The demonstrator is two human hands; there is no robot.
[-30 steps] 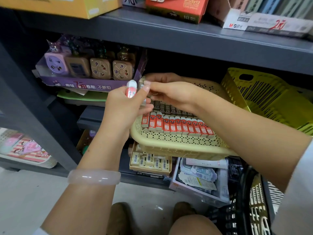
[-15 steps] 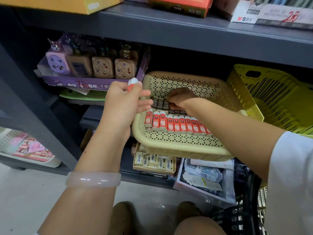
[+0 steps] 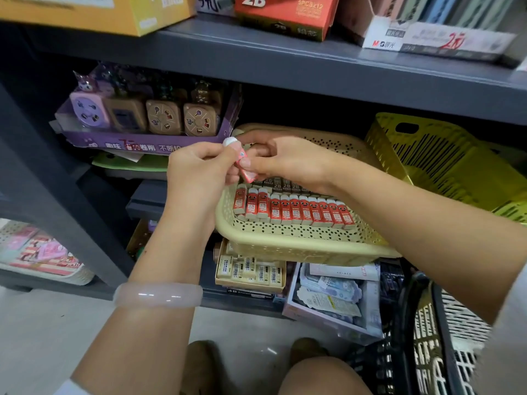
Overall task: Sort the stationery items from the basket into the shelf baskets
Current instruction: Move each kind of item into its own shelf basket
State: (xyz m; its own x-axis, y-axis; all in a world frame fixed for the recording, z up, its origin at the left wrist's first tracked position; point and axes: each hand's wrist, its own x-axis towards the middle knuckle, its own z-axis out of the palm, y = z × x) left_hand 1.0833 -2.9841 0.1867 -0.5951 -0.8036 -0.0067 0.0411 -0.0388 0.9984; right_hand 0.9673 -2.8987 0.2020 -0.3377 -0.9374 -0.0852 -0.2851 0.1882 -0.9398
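Above the beige perforated basket [image 3: 299,238] on the grey shelf [image 3: 285,69], both hands now meet over its left rear corner. Half a second ago the right hand [image 3: 288,162] was down among the rows of red-sleeved erasers [image 3: 293,209] inside that basket; it has since risen and closed its fingers [image 3: 258,163] on the lower end of the single pink eraser [image 3: 242,163]. The left hand [image 3: 199,169] keeps its pinch on the white upper end, thumb and forefinger curled tight. That eraser hangs just above the basket's stocked rows, not yet placed. Judgement: a handover is under way, the next piece leaving the left hand's stock for the row below.
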